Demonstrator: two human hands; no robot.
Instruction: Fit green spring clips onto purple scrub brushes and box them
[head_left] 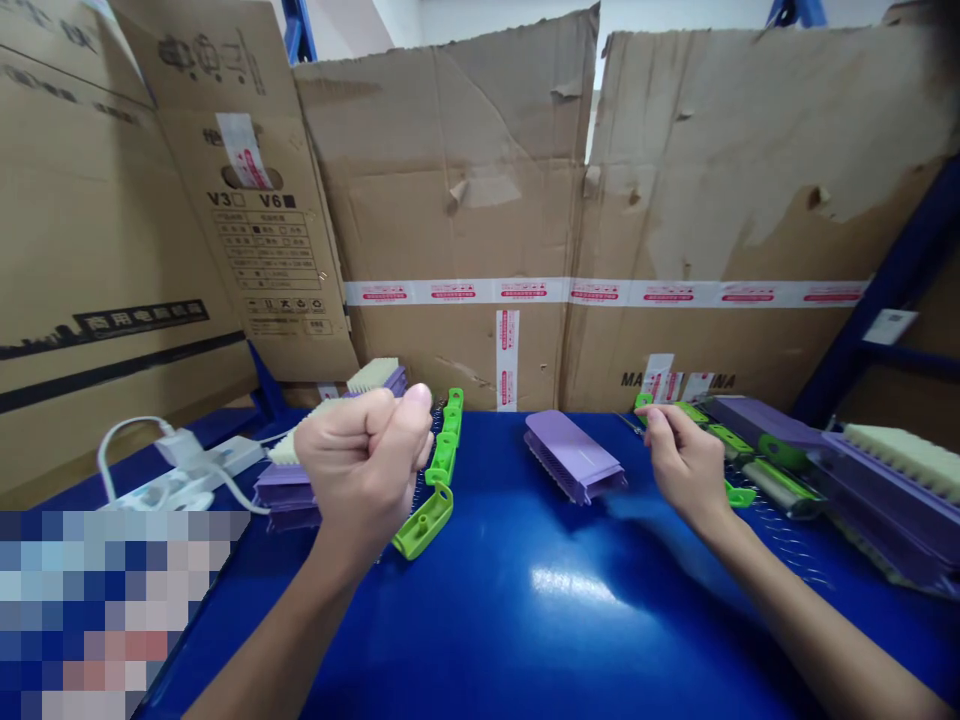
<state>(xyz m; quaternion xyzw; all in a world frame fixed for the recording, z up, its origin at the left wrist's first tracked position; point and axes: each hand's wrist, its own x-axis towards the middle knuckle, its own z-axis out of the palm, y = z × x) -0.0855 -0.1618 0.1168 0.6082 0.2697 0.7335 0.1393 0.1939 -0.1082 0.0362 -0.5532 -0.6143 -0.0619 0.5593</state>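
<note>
Raised over the left side of the table, my left hand (364,445) is closed in a fist with the thumb on top; anything inside it is hidden. My right hand (686,455) is closed too, fingertips pinched together beside a thin dark sliver (628,422). Whether the fingers hold that sliver I cannot tell. Between the hands a purple plastic shell (574,450) with toothed lower edges lies on the blue table (487,610). Several bright green parts (448,440) stand in a row beside my left hand, with a larger green handle-like piece (424,522) nearest me.
Purple pieces with cream bristle blocks (375,375) sit behind my left hand. Further purple shells (885,490), green parts and a roller-like piece (784,487) crowd the right. A white power strip (187,475) with cables lies left. Cardboard walls (465,220) enclose the back.
</note>
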